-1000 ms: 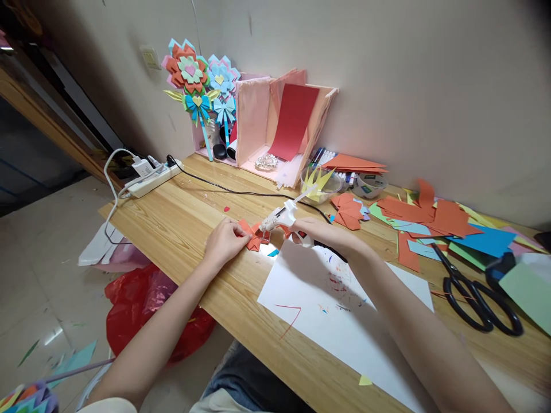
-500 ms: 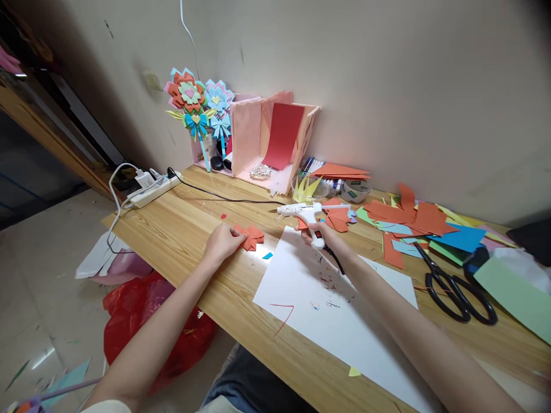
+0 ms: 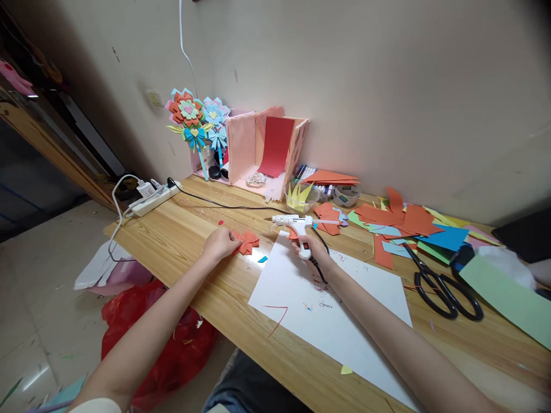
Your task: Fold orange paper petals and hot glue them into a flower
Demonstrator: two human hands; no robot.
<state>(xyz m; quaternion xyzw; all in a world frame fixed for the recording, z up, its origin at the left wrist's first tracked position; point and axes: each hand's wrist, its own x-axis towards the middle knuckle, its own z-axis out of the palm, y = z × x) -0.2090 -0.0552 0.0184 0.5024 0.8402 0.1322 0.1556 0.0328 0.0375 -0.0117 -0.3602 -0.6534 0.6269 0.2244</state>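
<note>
My left hand pinches the left edge of a folded orange paper flower lying on the wooden table. A white hot glue gun with an orange trigger is in my right hand, its nozzle pointing left, a short way beyond the flower. A clear glue stick juts from the gun's back and a black cord hangs from its grip. Beneath my right hand lies a white paper sheet with specks and a red line. A small blue scrap sits beside the flower.
Black scissors lie right of the sheet, near a pile of coloured paper. At the back stand a pink box and paper flowers on stems. A white power strip is at the left edge; a red bag is below.
The view has shifted a little. My right hand has brought the glue gun slightly left and nearer me. My left hand still pinches the orange flower.
</note>
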